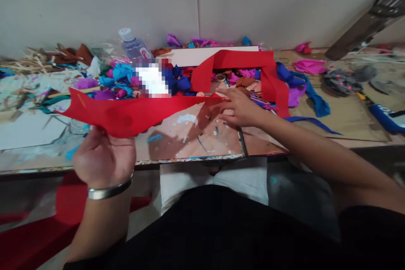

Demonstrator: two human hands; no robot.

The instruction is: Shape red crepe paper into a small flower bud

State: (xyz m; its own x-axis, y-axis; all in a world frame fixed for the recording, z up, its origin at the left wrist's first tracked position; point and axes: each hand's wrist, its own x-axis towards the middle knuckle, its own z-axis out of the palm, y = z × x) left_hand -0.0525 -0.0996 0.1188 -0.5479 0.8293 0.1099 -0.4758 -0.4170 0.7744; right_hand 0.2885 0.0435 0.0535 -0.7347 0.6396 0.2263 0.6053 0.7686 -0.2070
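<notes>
A long red strip (pixel 142 112), paper or cloth, stretches above the front part of the worktable. My left hand (pixel 106 156), with a metal bracelet at the wrist, holds its wide left part; the fingertips are hidden behind the red material. At the narrow right end, my right hand (pixel 237 107) is closed on the strip, with the thumb and some fingertips partly hidden. Beyond the right hand, more red band (pixel 243 59) loops over the pile of coloured scraps and hangs down beside the forearm.
A clear bottle with a white cap (pixel 134 44) stands behind the scraps. Thin wood sticks (pixel 41 61) lie at far left. On the right are cardboard (pixel 354 122), a grey bundle (pixel 343 80), a blue-handled object (pixel 389 116) and a dark cylinder (pixel 357 29). Red material (pixel 63 211) hangs below the table.
</notes>
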